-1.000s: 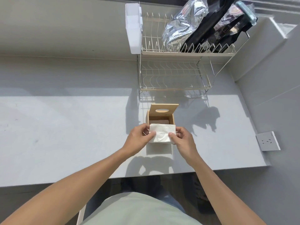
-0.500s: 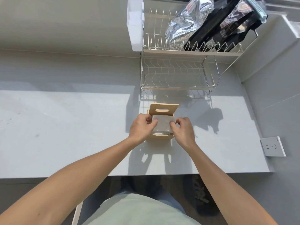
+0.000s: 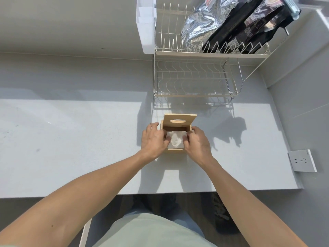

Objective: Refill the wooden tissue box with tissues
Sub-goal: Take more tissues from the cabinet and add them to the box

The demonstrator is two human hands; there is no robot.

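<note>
The wooden tissue box (image 3: 175, 151) stands on the grey counter with its lid (image 3: 179, 119) tipped up at the back; the lid has an oval slot. A white stack of tissues (image 3: 175, 141) lies inside the box, just below the rim. My left hand (image 3: 154, 139) is at the box's left side, fingers on the stack's left edge. My right hand (image 3: 196, 142) is at the right side, fingers pressing on the stack's right edge. Both hands hide the box's side walls.
A two-tier wire dish rack (image 3: 194, 77) stands just behind the box, with foil and black bags (image 3: 229, 24) on its upper tier and a white holder (image 3: 146, 25) on its left. A wall socket (image 3: 301, 160) is on the right wall. The counter's front edge (image 3: 160, 192) is near my body.
The tissue stack, held above the box's front a second ago, has gone forward and down into the open box. Both hands have followed it in.
</note>
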